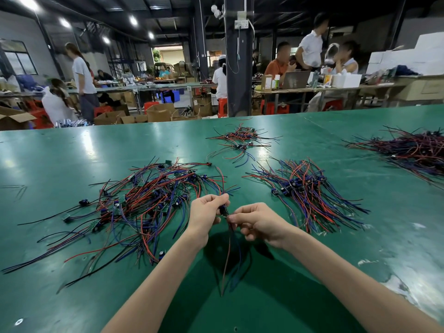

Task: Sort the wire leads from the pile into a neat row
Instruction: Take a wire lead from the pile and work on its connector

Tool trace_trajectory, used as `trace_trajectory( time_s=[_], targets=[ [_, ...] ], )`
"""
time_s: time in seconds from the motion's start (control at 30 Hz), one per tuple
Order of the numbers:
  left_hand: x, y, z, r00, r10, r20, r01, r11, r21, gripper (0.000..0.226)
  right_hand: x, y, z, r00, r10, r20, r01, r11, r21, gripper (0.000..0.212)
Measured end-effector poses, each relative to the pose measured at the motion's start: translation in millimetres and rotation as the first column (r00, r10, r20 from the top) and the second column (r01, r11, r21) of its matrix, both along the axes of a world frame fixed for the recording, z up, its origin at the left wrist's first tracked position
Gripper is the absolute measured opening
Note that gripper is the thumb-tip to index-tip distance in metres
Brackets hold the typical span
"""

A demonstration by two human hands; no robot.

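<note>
A loose pile of wire leads (144,205), red, blue and black with small green boards and blue capacitors, sprawls on the green table left of centre. To the right lies a tidier bundle of leads (310,188) with their ends fanned toward me. Between the two, above the table, my left hand (206,215) pinches the small component of a single wire lead (224,210). My right hand (257,222) pinches the same lead just below it. Its red and blue wires (228,255) hang down toward me.
A smaller heap of leads (240,140) lies farther back on the green table (72,152). A dark, dense heap (408,150) sits at the far right. White scuff marks (389,282) show near the right front. Beyond the table's far edge are people, benches, cardboard boxes and a dark pillar (237,56).
</note>
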State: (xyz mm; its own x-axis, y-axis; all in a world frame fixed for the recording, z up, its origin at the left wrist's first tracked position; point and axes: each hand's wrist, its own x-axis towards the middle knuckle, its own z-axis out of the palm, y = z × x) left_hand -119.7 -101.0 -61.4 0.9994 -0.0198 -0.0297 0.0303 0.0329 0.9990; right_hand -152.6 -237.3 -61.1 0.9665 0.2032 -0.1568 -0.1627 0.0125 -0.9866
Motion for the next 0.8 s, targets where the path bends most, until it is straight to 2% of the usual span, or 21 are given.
trace_trajectory(
  time_s=[0.07, 0.2, 0.3, 0.43, 0.63, 0.73, 0.8],
  targets=[
    [-0.8, -1.3, 1.1, 0.999, -0.038, -0.013, 0.038, 0.999, -0.025, 0.022, 0.6, 1.2, -1.4, 1.000, -0.022, 0.017, 0.022, 1.000, 0.002, 0.019],
    [-2.2, -3.6, 3.7, 0.973, -0.212, -0.085, 0.195, 0.965, -0.173, 0.014, 2.4, 2.0, -4.0, 0.990, -0.105, 0.098, 0.105, 0.994, 0.005, 0.010],
    [-3.1, -3.3, 0.8, 0.951, -0.295, -0.097, 0.279, 0.949, -0.149, 0.005, 3.5, 0.2, -4.3, 0.978, -0.143, 0.152, 0.149, 0.988, -0.033, 0.013],
    [-4.3, -3.1, -2.2, 0.954, -0.283, -0.096, 0.271, 0.955, -0.124, 0.008, 2.8, -1.2, -4.4, 0.974, -0.128, 0.189, 0.144, 0.987, -0.075, 0.020],
    [-2.8, -1.8, -3.7, 0.969, -0.239, -0.062, 0.228, 0.963, -0.145, 0.007, 2.4, -0.2, -4.9, 0.980, -0.094, 0.173, 0.109, 0.991, -0.074, 0.009],
    [-3.2, -2.1, -3.3, 0.966, -0.250, -0.067, 0.234, 0.954, -0.186, 0.005, 2.3, 0.2, -5.5, 0.990, -0.062, 0.126, 0.076, 0.991, -0.109, 0.020],
    [-3.6, -2.5, -3.0, 0.962, -0.266, -0.063, 0.248, 0.946, -0.208, 0.005, 2.5, 0.8, -5.6, 0.990, -0.050, 0.129, 0.066, 0.991, -0.119, 0.019]
  ],
)
